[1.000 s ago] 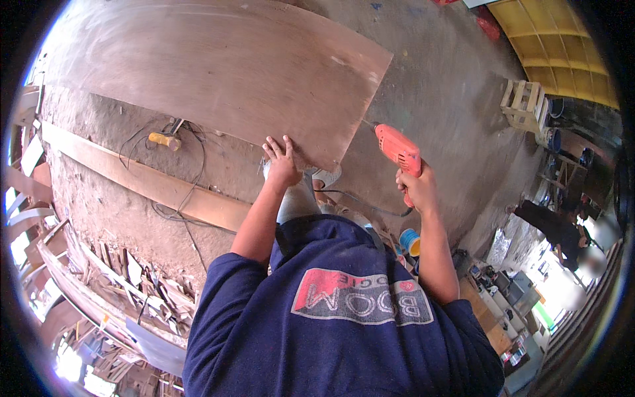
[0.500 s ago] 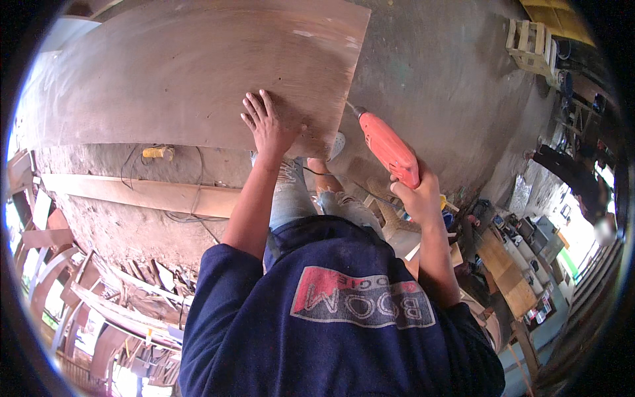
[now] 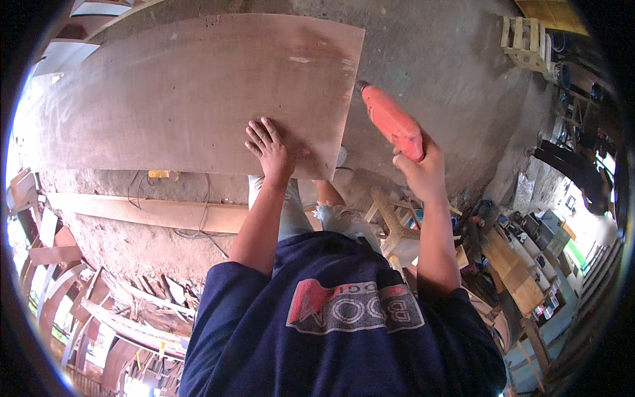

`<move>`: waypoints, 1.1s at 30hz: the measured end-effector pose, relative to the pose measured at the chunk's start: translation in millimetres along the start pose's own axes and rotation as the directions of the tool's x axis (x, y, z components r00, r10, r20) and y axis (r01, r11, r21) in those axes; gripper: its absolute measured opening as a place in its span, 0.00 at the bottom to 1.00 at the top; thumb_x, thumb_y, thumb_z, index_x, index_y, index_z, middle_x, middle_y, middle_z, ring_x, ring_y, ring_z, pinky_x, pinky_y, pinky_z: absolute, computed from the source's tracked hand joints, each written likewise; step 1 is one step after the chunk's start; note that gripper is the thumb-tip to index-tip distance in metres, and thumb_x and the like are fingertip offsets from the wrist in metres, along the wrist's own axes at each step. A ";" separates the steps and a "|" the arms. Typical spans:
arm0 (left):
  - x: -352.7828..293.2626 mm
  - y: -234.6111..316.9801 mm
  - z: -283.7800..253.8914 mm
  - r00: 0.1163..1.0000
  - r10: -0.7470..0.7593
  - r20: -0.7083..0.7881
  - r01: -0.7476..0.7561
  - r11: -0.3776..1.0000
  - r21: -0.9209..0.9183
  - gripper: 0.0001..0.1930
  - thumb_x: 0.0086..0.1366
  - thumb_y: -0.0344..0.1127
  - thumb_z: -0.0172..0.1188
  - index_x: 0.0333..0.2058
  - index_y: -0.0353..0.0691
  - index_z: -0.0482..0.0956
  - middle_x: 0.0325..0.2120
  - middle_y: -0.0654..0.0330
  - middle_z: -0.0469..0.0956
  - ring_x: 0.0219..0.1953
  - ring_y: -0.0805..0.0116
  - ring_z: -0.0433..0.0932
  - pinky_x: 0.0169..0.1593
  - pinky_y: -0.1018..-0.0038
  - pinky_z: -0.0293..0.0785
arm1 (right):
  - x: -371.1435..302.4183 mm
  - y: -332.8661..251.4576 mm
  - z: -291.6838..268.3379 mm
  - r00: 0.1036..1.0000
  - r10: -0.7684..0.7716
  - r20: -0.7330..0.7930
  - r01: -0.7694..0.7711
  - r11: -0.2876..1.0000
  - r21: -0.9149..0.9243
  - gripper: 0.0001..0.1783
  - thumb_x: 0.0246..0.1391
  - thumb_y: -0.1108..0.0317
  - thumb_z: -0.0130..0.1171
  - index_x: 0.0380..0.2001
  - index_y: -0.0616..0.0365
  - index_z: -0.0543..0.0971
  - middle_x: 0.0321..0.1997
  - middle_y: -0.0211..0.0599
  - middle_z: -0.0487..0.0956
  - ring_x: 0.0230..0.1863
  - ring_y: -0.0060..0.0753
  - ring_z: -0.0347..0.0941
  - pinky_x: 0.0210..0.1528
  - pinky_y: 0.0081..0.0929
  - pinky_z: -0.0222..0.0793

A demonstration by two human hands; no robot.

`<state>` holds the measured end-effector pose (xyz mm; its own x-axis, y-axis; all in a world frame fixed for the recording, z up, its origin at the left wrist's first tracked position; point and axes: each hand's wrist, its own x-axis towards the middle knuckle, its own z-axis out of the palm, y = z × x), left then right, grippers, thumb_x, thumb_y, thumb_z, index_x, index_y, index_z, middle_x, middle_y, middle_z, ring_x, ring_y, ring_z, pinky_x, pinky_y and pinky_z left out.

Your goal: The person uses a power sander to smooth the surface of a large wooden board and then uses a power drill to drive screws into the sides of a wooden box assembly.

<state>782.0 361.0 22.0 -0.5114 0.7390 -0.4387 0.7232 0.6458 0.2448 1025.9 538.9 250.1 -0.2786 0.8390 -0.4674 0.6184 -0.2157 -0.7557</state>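
A large flat wooden board (image 3: pixel 198 86) stretches across the upper left, in front of my legs. My left hand (image 3: pixel 270 149) lies flat on it near the right end, fingers spread. In my right hand (image 3: pixel 424 173) is a red power drill (image 3: pixel 392 120), gripped at its rear. The drill points up and left, its dark chuck close to the board's right edge. I cannot make out the bit or whether it touches the board.
A long plank (image 3: pixel 152 210) and dark cables lie on the ground at left, with a yellow object (image 3: pixel 159 174) by the board. Scrap wood (image 3: pixel 159 291) is piled lower left. At right are a slatted crate (image 3: pixel 524 41), a cluttered bench (image 3: pixel 512 271) and another person (image 3: pixel 572 169).
My right hand has carried the drill farther away along the board's right edge. The bit, visible before at that edge, no longer shows clearly. My left hand stays flat on the board.
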 end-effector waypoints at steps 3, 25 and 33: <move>1.8 5.4 -7.4 0.999 -0.015 0.040 0.015 1.000 0.015 0.81 0.45 0.75 0.75 0.78 0.28 0.32 0.78 0.27 0.32 0.81 0.28 0.30 0.77 0.32 0.33 | 34.6 -3.5 -14.4 0.999 -0.031 -0.037 0.031 0.999 0.011 0.20 0.48 0.72 0.65 0.47 0.62 0.82 0.35 0.32 0.83 0.36 0.26 0.79 0.42 0.29 0.76; 2.2 11.9 -20.2 0.991 -0.058 0.121 0.061 0.998 -0.016 0.82 0.43 0.70 0.79 0.78 0.28 0.32 0.78 0.29 0.32 0.81 0.30 0.30 0.78 0.33 0.33 | 118.6 -68.1 -43.5 0.984 0.159 -0.076 -0.166 0.982 -0.089 0.18 0.46 0.71 0.63 0.42 0.65 0.81 0.27 0.33 0.81 0.23 0.25 0.77 0.28 0.31 0.75; 8.1 13.5 -20.2 0.989 -0.056 0.136 0.049 0.997 0.053 0.83 0.45 0.77 0.74 0.77 0.27 0.28 0.78 0.27 0.28 0.80 0.28 0.28 0.77 0.30 0.36 | 146.4 -110.5 -46.9 0.988 0.152 0.035 -0.126 0.911 -0.392 0.20 0.47 0.66 0.61 0.45 0.58 0.83 0.25 0.37 0.82 0.24 0.31 0.79 0.27 0.33 0.74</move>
<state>778.2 379.5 39.2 -0.4832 0.6687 -0.5652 0.7208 0.6702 0.1767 951.2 709.1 286.7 -0.2069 0.7787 -0.5923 0.8867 -0.1066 -0.4499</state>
